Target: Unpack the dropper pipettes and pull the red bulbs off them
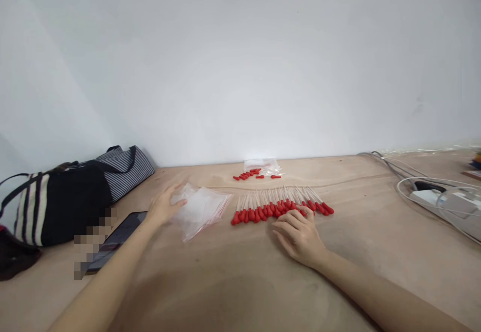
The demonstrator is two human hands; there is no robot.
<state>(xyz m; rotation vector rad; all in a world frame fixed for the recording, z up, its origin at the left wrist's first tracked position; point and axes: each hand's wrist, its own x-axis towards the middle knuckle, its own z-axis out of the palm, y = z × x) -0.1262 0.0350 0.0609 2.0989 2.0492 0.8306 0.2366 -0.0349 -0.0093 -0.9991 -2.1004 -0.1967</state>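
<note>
A row of droppers with red rubber bulbs and thin, clear tubes lies on the table, bulbs toward me. My right hand rests at the near right side of this row, loosely bent, its fingertips by the red bulbs and covering a few of them. Nothing shows in its grasp. To the left of the row is a loose stack of clear plastic zip bags with red lines along their edges. At the stack's left edge my left hand has thumb and fingers apart, its fingertips beside or on the bags.
Farther back lie several loose red bulbs, thin clear tubes and another clear bag by the wall. A phone and a black-and-striped bag sit left. On the right are a power strip and cables.
</note>
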